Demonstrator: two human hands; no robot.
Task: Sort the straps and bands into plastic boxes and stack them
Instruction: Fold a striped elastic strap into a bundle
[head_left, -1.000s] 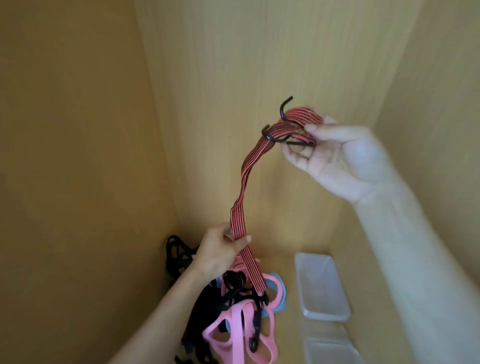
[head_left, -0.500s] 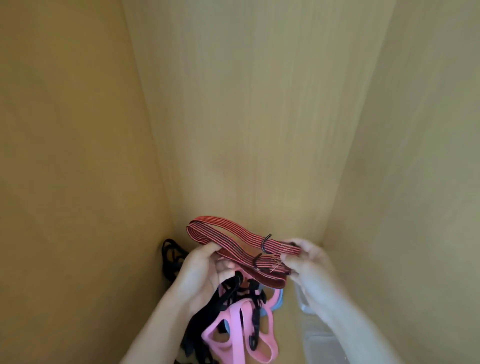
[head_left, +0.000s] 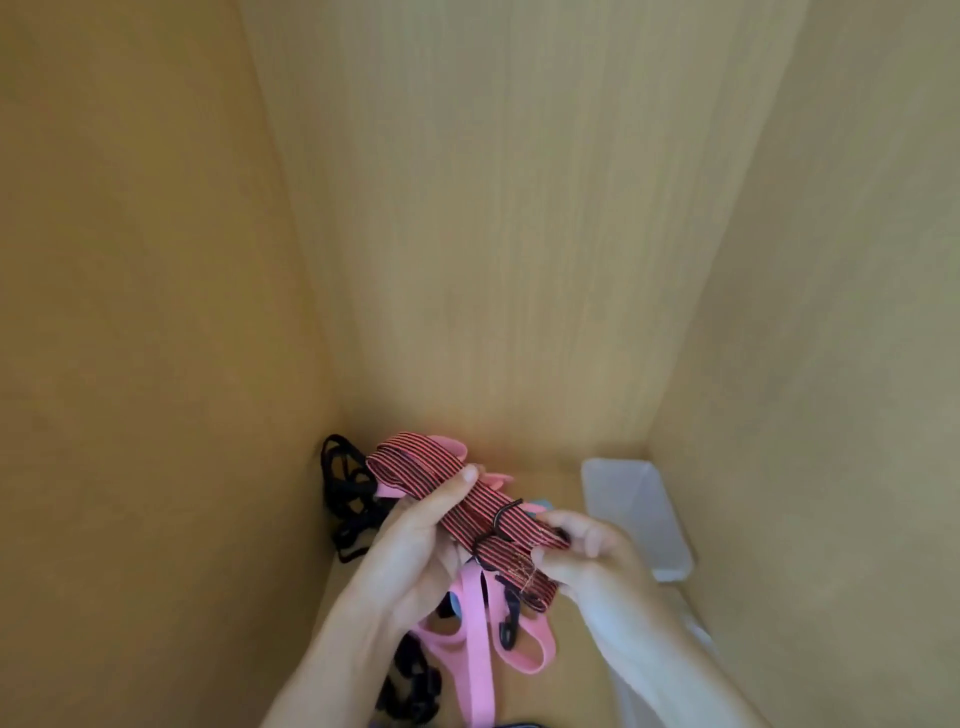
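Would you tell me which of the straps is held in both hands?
The red-and-black striped strap, folded into a bundle: the left hand and right hand both grip it, while the pink bands and black straps lie loose underneath.

Two hands hold a red and black striped strap (head_left: 457, 506) that is folded up into a bundle. The left hand (head_left: 415, 545) wraps around the middle of it, with the thumb on top. The right hand (head_left: 587, 553) pinches the end near a small black hook (head_left: 503, 514). Under the hands lie pink bands (head_left: 475, 634) and some black straps (head_left: 345, 493), all in a heap on a wooden floor. A clear plastic box (head_left: 636, 512) sits to the right, close to the wall. Tall wooden walls (head_left: 493, 208) stand all around, like the inside of a cupboard.
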